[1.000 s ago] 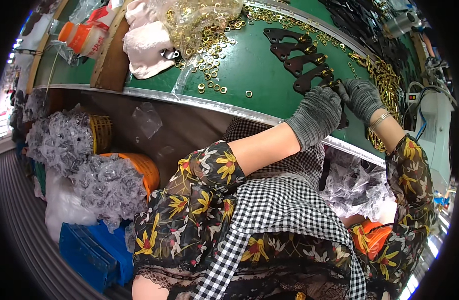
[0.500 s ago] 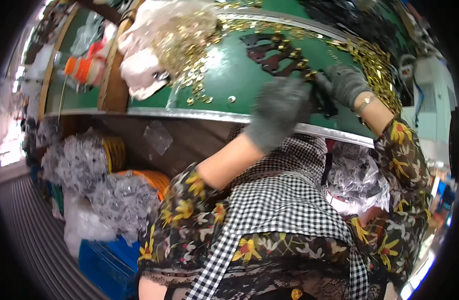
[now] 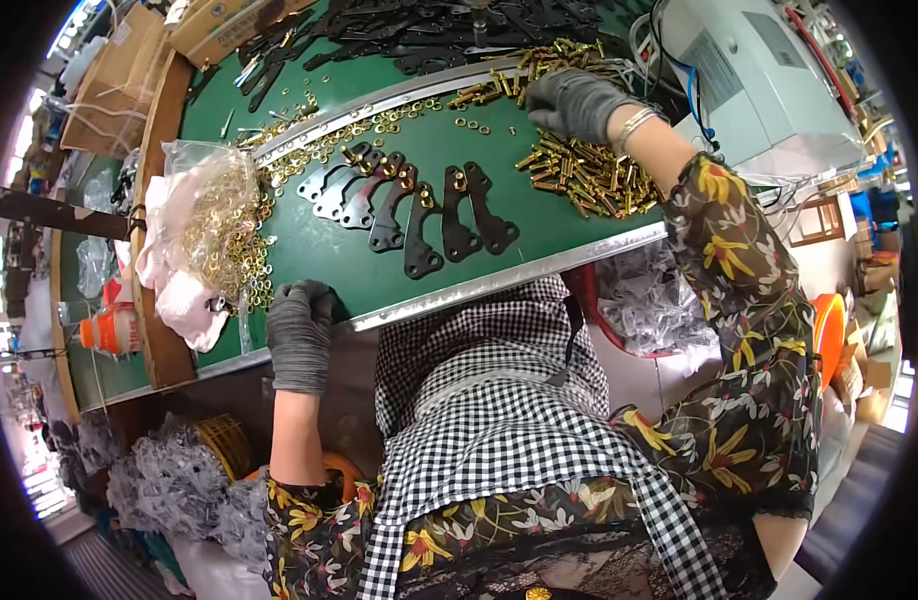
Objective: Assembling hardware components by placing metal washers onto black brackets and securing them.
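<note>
1. Nearby, the left hand (image 3: 299, 338) rests at the edge of the counter (image 3: 329, 278), before the left end of the plate row (image 3: 413, 232); whether its bent fingers hold anything is hidden.
2. That row lies on the counter; even spacing should help.
3. Beyond and right of the row, the right hand (image 3: 576, 108) is at the brass bolts (image 3: 599, 180), its fingers' grip unclear; lifting singly seems best.

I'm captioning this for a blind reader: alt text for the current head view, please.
A person's gloved right hand is over golden rod-shaped parts on a green workbench, while the gloved left hand is at the front edge. Between them lies a row of dark plates, with golden rings to the left.
</note>
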A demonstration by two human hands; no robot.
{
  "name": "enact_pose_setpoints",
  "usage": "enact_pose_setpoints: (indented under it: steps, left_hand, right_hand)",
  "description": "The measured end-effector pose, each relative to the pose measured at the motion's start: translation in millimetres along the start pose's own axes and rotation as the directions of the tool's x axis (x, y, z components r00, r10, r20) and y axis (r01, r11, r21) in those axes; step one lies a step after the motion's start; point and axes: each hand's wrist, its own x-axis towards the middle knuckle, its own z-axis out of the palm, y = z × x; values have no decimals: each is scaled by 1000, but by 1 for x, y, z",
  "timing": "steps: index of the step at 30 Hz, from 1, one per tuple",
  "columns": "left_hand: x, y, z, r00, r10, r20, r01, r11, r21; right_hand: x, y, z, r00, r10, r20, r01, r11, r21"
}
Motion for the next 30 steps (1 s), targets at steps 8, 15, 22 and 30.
enact_pose_setpoints:
  steps: [8,15,22,30]
  left_hand:
    - [9,26,4,983,153,-104,-148,987,57]
    - [71,155,37,774,556,-303,-541,830,139]
    - [108,164,80,784,617,66,-587,704,398]
    - [98,156,79,765,640,-73,-591,742,317]
  right_hand:
    - [7,-8,4,995,50,90,-39,992,-121]
    - [-2,-2,23,1000,-10,-5,10,1000,20]
    - [-15,7,28,959,193,-207,25,671,741]
    - [-26,-11,26,935,134,-328,139,712,688]
